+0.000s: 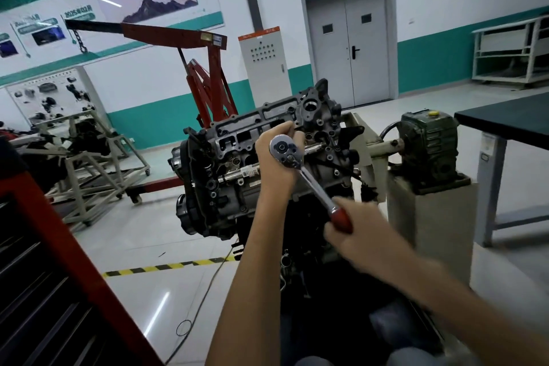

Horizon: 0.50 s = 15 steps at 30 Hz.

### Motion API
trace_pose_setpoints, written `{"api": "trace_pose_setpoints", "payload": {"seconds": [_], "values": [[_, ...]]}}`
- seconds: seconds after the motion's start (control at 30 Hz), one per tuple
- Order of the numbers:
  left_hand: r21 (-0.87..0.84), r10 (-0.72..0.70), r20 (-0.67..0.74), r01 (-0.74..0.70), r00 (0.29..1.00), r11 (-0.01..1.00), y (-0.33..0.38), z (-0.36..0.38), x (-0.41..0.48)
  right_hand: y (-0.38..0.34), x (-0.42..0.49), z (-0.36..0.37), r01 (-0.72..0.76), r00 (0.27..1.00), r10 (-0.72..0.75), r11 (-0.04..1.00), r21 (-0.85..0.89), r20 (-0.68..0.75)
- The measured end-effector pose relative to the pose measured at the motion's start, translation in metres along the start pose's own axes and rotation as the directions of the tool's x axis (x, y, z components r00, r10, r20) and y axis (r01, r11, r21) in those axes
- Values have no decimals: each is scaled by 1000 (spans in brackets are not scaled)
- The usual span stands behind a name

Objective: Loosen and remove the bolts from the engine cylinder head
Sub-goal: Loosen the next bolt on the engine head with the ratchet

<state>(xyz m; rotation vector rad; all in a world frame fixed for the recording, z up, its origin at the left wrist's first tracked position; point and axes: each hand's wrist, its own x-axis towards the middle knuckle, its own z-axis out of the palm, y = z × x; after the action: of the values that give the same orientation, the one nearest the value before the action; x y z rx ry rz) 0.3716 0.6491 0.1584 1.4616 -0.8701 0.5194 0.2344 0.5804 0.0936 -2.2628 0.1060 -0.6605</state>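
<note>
1. Sitting on its stand [361,140] at mid-frame, the cylinder head [234,140] shows several open bolt holes [211,185]. I cannot tell whether bolts have come out of them.
2. At its 3 o'clock side, the left hand [274,157] curls its grip behind the ratchet head [283,148], steadying it over a bolt hidden beneath.
3. At 5 o'clock from there, the blurred right hand [353,230] wraps its grip round the red handle [340,218].
4. By my judgement, loosening is under way: this bolt is not out, and others likely remain.

Ratchet [297,162] polished chrome, handle glossy red; cylinder head [267,140] dull grey cast metal.
</note>
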Motion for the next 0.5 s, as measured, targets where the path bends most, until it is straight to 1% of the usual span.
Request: {"api": "trace_pose_setpoints", "payload": {"seconds": [0.03, 0.07, 0.1, 0.13, 0.17, 0.2, 0.27, 0.33, 0.37, 0.43, 0.47, 0.5], "values": [[0, -6, -26, 6, 1000, 1000, 1, 4, 0, -6, -7, 20, -47, 999, 45, 986, 160, 16], [1, 3, -45, -3, 999, 1000, 1, 6, -1, -13, -12, 38, -67, 998, 60, 948, 311, 32], [0, 13, -53, -13, 998, 1000, 1, 7, -3, -19, -15, 51, -63, 998, 54, 913, 403, 33], [3, 16, -54, -16, 998, 1000, 0, 7, -4, -20, -15, 58, -52, 999, 46, 900, 433, 23], [2, 15, -41, -15, 999, 1000, -2, 5, -4, -19, -15, 57, -49, 999, 46, 911, 410, 18], [-4, 14, -11, -14, 1000, 1000, -3, 2, -3, -15, -12, 49, -35, 999, 33, 937, 348, 9], [16, 33, 92, -35, 995, 999, -3, -9, -1, -3, -5, 18, 42, 998, -47, 989, 139, 34], [44, 62, 199, -72, 978, 996, -1, -21, 3, 2, 10, -24, 152, 983, -144, 986, -70, 114], [55, 74, 240, -90, 968, 994, -2, -25, 5, 3, 19, -44, 208, 971, -181, 961, -180, 157], [83, 95, 316, -127, 944, 988, 2, -28, 7, -1, 40, -79, 288, 953, -219, 870, -399, 211], [92, 107, 334, -146, 937, 985, 4, -27, 6, -3, 48, -90, 309, 949, -233, 825, -474, 212], [89, 111, 320, -147, 941, 985, 5, -25, 5, -2, 52, -95, 310, 950, -241, 804, -508, 200]]}}
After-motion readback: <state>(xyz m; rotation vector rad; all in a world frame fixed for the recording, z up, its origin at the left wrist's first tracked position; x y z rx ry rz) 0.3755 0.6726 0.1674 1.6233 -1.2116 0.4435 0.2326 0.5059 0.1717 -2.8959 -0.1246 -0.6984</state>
